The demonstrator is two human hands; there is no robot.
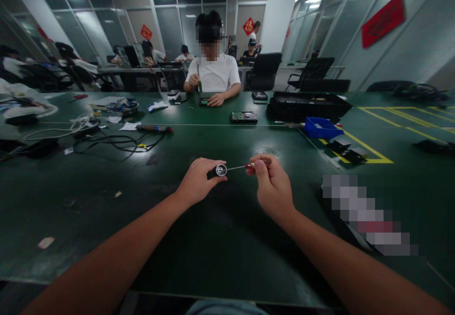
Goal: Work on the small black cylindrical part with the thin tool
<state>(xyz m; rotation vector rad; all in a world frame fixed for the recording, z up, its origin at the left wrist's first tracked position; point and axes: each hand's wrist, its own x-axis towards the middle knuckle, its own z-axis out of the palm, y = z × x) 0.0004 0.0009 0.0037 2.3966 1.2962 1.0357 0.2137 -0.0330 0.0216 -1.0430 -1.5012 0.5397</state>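
Between the thumb and fingers of my left hand [199,180] is a small round silver part [221,170], its hollow face turned toward me. My right hand [273,184] is closed round the red handle of a screwdriver [236,167]. The thin metal shaft points left, and its tip reaches the inside of the round part. Whether the tip sits in a screw is too small to tell. Both hands are above the green table [213,239], near its middle.
Across the table a person [213,71] works on a hard drive. Another hard drive [243,117] lies nearer, beside a black tray [307,106] and a blue bin [323,128]. Cables [117,143] and a pen-shaped electric screwdriver [154,129] lie left. A blurred-out flat object [366,215] lies right.
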